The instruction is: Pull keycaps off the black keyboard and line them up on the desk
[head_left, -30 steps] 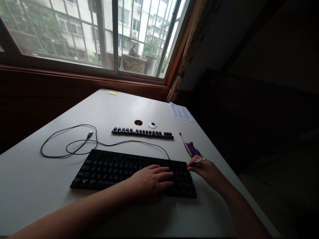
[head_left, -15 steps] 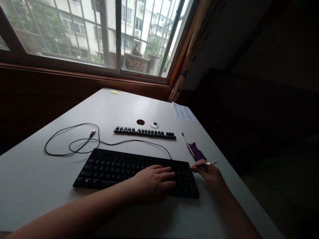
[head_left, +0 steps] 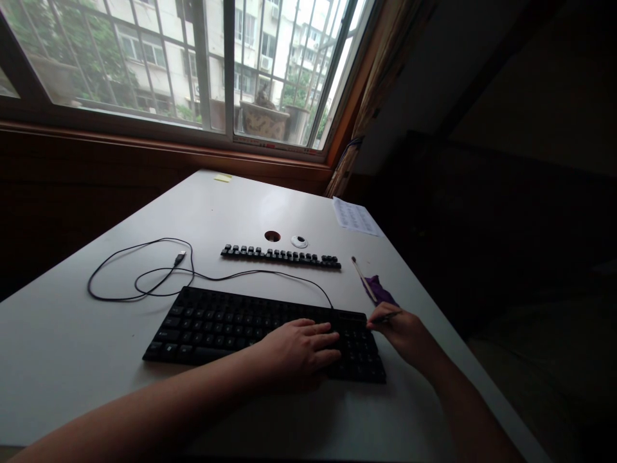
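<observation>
A black keyboard [head_left: 212, 321] lies on the white table, its far right part dark and hard to make out. My left hand [head_left: 301, 350] rests flat on the keyboard's right half, fingers stretched out. At the keyboard's far right corner, my right hand [head_left: 398, 331] is closed around a thin pen-like tool [head_left: 388, 317]; its tip is hidden by the fingers. Beyond the keyboard, loose black keycaps [head_left: 279, 256] stand in rows. A toothbrush [head_left: 362, 278] lies by a crumpled purple cloth [head_left: 380, 290], just past my right hand.
The keyboard's cable [head_left: 139, 298] loops across the left of the table [head_left: 62, 347], ending in a USB plug [head_left: 179, 258]. A round hole [head_left: 272, 236] and its white cover [head_left: 299, 242] are behind the keycaps. Printed paper [head_left: 355, 217] lies at the right edge, a yellow note [head_left: 222, 178] at the far edge.
My right hand has turned and shifted slightly, and the tool's silver end no longer shows. The left hand stays in place on the keyboard.
</observation>
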The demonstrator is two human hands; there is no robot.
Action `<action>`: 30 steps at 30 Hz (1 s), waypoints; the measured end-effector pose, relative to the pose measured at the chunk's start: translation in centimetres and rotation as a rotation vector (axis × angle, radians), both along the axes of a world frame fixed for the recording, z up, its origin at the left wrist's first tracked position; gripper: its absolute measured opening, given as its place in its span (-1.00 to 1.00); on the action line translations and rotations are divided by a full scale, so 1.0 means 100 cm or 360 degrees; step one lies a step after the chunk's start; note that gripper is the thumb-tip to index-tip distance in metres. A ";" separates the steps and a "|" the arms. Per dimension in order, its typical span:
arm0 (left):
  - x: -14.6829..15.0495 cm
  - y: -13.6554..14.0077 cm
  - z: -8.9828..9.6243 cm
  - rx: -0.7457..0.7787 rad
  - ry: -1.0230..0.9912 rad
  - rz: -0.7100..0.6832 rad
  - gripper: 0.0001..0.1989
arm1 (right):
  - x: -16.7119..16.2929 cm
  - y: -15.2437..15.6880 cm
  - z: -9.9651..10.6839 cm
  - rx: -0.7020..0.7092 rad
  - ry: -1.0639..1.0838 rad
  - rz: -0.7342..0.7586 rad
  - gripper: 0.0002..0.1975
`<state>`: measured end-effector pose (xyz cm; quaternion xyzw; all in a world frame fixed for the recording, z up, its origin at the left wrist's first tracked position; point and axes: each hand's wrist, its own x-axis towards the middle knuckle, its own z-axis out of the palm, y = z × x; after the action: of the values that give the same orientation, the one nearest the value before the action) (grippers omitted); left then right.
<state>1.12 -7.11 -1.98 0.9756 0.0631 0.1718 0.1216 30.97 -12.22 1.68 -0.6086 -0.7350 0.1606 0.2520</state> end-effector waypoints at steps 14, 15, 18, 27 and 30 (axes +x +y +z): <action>-0.001 0.001 0.002 0.0081 0.0009 0.0001 -0.56 | 0.016 -0.010 -0.044 0.0181 0.0348 -0.0377 -0.79; -0.001 0.000 0.003 0.0082 0.0012 -0.0003 -0.56 | 0.016 -0.011 -0.046 0.0195 0.0365 -0.0406 -0.78; -0.001 0.000 0.004 0.0077 0.0016 -0.0008 -0.57 | 0.014 -0.011 -0.044 0.0153 0.0419 -0.0417 -0.76; -0.001 -0.001 0.001 0.0075 -0.0013 0.0004 -0.58 | 0.003 -0.004 -0.015 -0.0040 0.0202 -0.0158 -0.83; 0.000 0.000 0.001 0.0080 -0.0002 0.0000 -0.57 | 0.002 -0.002 -0.012 -0.0035 0.0192 -0.0167 -0.84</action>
<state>1.09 -7.09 -1.88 0.9782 0.0587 0.1738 0.0971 31.12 -12.38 0.48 -0.6383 -0.6837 0.1917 0.2973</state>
